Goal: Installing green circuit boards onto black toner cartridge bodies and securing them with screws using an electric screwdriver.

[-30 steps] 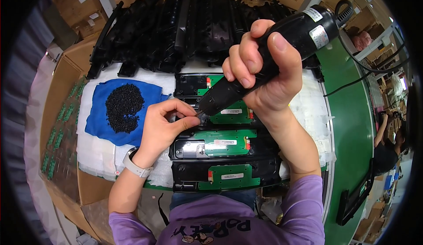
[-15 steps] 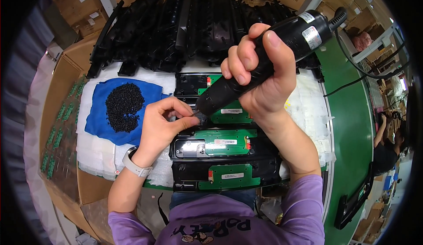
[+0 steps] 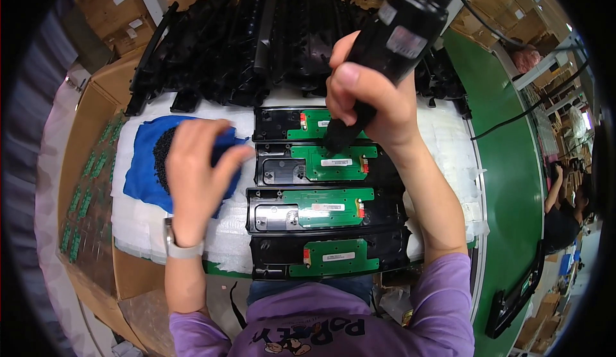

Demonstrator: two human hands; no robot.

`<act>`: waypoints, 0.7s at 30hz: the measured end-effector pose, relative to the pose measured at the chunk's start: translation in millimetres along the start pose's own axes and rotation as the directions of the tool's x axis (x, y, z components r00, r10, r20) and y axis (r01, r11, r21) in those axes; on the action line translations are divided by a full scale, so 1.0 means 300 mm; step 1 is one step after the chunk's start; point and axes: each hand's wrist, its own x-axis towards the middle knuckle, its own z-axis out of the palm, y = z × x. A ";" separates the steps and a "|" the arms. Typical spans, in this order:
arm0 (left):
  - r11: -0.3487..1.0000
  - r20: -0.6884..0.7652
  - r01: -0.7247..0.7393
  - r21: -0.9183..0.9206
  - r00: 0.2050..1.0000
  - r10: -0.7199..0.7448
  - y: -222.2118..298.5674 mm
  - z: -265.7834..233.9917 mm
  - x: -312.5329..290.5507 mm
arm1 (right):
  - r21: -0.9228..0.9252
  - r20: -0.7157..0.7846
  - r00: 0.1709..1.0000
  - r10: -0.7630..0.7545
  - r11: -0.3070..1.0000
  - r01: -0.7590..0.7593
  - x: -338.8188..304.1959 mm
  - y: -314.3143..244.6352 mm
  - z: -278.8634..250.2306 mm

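Observation:
My right hand [image 3: 378, 103] is wrapped round a black electric screwdriver [image 3: 394, 42], tilted with its nose down over the upper edge of a green circuit board [image 3: 350, 158]. Whether its bit touches the board I cannot tell. That board sits in a black plastic panel [image 3: 282, 171], second from the far end of a column of several such panels. Over the right part of a pile of small black screws [image 3: 162, 158] hovers my left hand [image 3: 196, 171], slightly blurred, thumb and forefinger apart. The screws lie on a blue cloth [image 3: 141, 177], partly hidden by that hand.
Many black plastic parts [image 3: 308, 36] are stacked along the back. White foam sheeting [image 3: 443, 164] covers the work surface. At the left stands a carton [image 3: 96, 119] holding green boards [image 3: 83, 200]. A green table [image 3: 500, 196] runs along the right, where another person [image 3: 564, 216] works.
My left hand has left the screwdriver's nose and swung left to the screw pile. The screwdriver in my right hand has become steeper, its nose shifting right onto the circuit board.

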 end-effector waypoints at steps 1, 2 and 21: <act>0.982 -0.051 0.028 0.187 0.999 -0.019 -0.036 -0.011 0.001 | -0.061 0.022 1.000 -0.002 0.998 0.004 -0.004 0.009 -0.009; 0.940 -0.052 0.090 0.328 0.996 -0.077 -0.076 -0.026 -0.009 | -0.068 0.017 1.000 0.004 0.998 -0.003 -0.004 0.013 -0.008; 0.889 -0.055 0.228 0.398 0.973 -0.225 -0.154 -0.032 -0.027 | -0.021 0.041 0.999 0.027 0.999 -0.026 -0.010 0.022 0.014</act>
